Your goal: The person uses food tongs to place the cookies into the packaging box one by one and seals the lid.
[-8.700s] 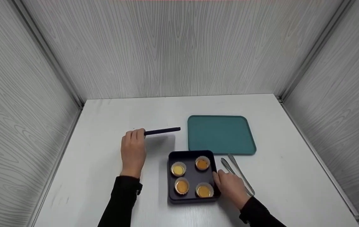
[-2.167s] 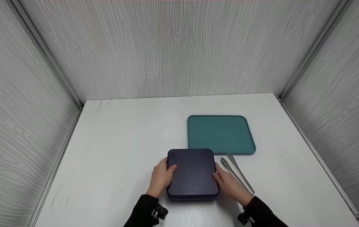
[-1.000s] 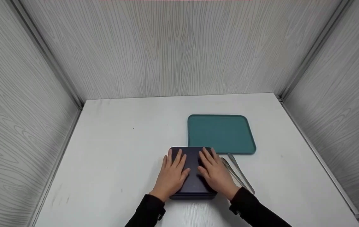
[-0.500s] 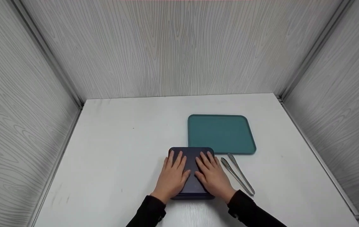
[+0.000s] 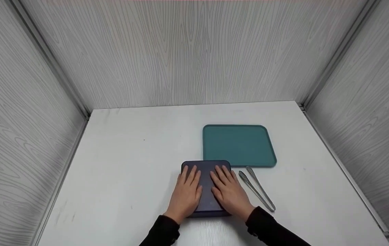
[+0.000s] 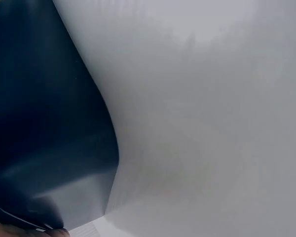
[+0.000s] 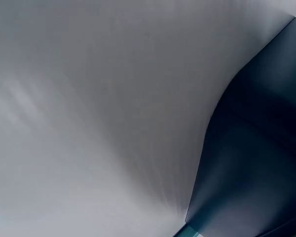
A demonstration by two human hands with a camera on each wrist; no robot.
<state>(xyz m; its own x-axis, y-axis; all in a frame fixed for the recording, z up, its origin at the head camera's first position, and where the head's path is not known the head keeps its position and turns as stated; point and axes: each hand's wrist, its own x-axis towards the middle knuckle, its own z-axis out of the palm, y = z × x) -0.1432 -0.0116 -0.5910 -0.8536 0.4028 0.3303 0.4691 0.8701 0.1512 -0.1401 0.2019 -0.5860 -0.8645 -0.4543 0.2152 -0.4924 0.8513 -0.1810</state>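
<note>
A dark navy rectangular box [image 5: 206, 201] stands on the white table with its lid on, hiding whatever is inside. On the lid's left half, my left hand [image 5: 184, 196] lies flat with fingers spread forward. My right hand [image 5: 231, 196] rests the same way on the right half, and a strip of lid shows between the thumbs. In the left wrist view the box's side [image 6: 49, 113] fills the left, with fingertips [image 6: 32, 231] at the bottom corner. The right wrist view shows the box's other side [image 7: 256, 143], and no fingers appear there.
A teal tray [image 5: 239, 145] lies just behind the box, which overlaps its near left corner in the head view. Metal tongs [image 5: 244, 177] lie to the right of the box, close to my right hand. Grey wood-grain panels [image 5: 194, 54] enclose the table.
Earlier my left hand held the lid, and several paper cups with yellow-orange filling showed in the box. The lid was set on; my hands then moved from its sides to lie flat on top.
</note>
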